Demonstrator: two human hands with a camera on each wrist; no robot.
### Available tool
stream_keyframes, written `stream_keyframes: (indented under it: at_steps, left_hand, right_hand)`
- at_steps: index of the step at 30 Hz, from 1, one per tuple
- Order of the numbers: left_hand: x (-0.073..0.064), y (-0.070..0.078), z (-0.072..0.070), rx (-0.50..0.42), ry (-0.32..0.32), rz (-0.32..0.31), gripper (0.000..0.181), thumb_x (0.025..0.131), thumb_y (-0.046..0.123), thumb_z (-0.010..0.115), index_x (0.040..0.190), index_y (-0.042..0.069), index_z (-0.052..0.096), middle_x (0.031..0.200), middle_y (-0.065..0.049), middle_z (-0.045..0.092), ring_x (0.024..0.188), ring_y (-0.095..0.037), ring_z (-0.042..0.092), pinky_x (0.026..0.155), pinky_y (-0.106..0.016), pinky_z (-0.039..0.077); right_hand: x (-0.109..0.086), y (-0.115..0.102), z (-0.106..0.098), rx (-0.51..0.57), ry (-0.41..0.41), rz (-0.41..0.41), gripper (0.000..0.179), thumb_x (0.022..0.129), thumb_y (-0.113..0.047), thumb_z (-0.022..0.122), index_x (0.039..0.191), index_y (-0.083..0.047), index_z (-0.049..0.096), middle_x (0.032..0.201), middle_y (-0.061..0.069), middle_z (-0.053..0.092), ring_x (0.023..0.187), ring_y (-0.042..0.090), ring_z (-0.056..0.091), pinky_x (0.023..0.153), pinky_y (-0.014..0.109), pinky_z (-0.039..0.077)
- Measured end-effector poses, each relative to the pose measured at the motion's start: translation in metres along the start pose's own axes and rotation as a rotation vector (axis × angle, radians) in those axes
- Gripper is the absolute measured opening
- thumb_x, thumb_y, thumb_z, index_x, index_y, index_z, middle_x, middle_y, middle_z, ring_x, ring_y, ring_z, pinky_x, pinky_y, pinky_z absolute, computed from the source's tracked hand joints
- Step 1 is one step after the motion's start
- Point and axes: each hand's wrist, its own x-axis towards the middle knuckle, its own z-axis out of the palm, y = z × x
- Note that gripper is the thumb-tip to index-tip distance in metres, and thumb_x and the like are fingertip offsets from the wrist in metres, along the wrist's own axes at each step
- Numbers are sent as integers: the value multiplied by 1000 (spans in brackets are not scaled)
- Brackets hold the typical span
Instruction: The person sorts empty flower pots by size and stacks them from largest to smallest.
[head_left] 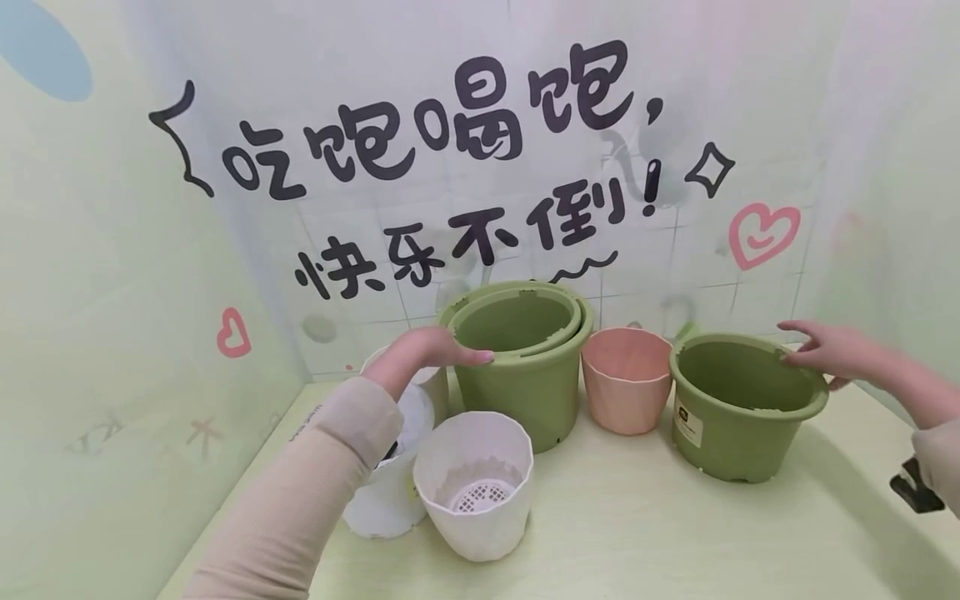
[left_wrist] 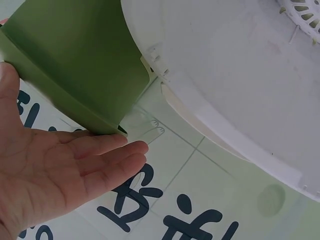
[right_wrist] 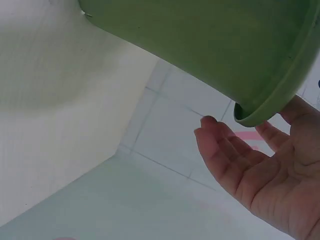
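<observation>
My left hand reaches with straight fingers to the left rim of two nested green pots at the back of the table. In the left wrist view the open left hand lies against the green pot's rim, beside a white pot. My right hand is spread at the far right rim of a single green pot. The right wrist view shows my right hand open under that green pot's rim, gripping nothing.
A pink pot stands between the green ones. A white pot with a mesh bottom sits in front, and more white pots lie partly hidden behind my left sleeve. Walls enclose the pale green table on three sides.
</observation>
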Motion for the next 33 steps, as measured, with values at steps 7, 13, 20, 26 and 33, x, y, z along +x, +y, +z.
stream_keyframes:
  at_steps: [7,13,20,26,33]
  left_hand:
    - [-2,0,0,-7,5,-5,89,83,59,53,137,-6,31,143,-19,34,135,-32,25,111,-45,20]
    - [-4,3,-2,29,25,26,88,83,59,52,138,-6,31,142,-20,36,134,-32,27,110,-44,22]
    - [-3,2,-2,28,33,28,89,83,59,52,139,-6,28,143,-19,35,134,-32,27,111,-44,21]
    - [0,1,-1,33,38,39,89,83,59,52,139,-7,27,142,-21,35,134,-32,27,111,-42,22]
    - [-1,0,1,27,41,32,88,83,58,53,138,-7,28,141,-21,36,134,-31,27,111,-41,21]
  right_hand:
    - [-6,11,12,152,-57,-3,57,91,-8,44,135,9,12,103,34,55,61,15,59,51,36,54]
    - [-7,18,17,274,-71,3,63,86,-4,46,135,5,7,96,19,57,57,19,60,50,38,54]
    - [-3,21,20,337,-100,-23,62,85,-1,44,132,4,4,87,12,57,56,18,61,51,38,54]
    - [-4,22,17,437,-96,33,50,87,-1,43,126,3,13,96,20,52,67,19,62,59,44,55]
    - [-4,15,0,449,-79,83,61,86,0,41,130,10,0,100,26,48,68,20,62,64,44,56]
